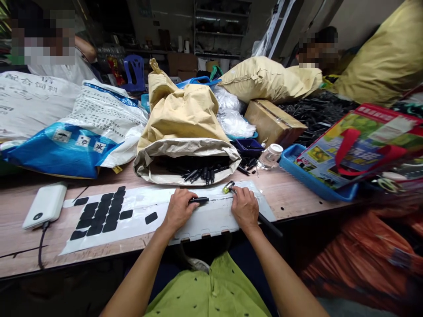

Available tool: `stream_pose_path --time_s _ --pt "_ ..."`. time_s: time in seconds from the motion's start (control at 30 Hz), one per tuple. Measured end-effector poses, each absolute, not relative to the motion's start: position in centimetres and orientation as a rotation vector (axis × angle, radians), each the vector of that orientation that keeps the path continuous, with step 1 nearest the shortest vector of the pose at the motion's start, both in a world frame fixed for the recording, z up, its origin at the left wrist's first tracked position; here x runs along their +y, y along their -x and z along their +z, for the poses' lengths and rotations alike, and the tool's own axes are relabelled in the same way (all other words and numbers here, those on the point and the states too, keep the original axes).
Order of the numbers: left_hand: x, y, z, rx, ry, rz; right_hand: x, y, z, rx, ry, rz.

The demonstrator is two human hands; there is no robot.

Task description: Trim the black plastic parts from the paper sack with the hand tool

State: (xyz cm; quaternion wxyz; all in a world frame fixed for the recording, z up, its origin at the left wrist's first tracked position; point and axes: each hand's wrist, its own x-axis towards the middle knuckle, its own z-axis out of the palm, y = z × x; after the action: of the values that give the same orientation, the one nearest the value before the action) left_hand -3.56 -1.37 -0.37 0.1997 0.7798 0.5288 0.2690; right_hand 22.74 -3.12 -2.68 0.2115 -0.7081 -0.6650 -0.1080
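Observation:
My left hand [180, 209] is closed on a black pen-like piece [200, 200] that points right over a white board [205, 220]. My right hand [245, 208] is wrapped round a small hammer [228, 187]. Its metal head with a yellow-green face shows beyond my fingers, and its black handle sticks out below my wrist. Just behind both hands lies a tan sack [185, 114] with its mouth toward me. Several black pen-like pieces [206, 173] spill at the sack's opening. Left of my left hand, black rounded patches [104, 209] lie on a white sheet.
A white power bank [46, 204] with a cable sits at the left. Blue-and-white sacks [76, 132] stand behind it. To the right are a glass jar [270, 156], a cardboard box [274, 121] and a blue tray [317, 185] with a printed bag. Two people sit across.

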Motion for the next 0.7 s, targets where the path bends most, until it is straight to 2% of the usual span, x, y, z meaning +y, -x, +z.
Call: stream_pose_path --time_s 0.13,0.3,0.5,0.7 --pt "-1.4 2.6 -2.1 1.534 -2.1 0.731 -3.2 -22.6 -2.7 -1.856 1.969 -0.299" --pt "-1.3 2.5 -2.1 1.551 -2.069 0.737 -3.0 -23.0 -2.6 -1.847 1.962 -0.243" --pt "-1.0 2.5 -1.6 1.544 -1.984 0.721 -3.1 -22.8 -0.9 -1.68 1.785 0.033" --pt "-0.9 2.5 -1.3 1.542 -1.952 0.712 -5.4 -18.2 1.3 -1.698 1.52 0.316"
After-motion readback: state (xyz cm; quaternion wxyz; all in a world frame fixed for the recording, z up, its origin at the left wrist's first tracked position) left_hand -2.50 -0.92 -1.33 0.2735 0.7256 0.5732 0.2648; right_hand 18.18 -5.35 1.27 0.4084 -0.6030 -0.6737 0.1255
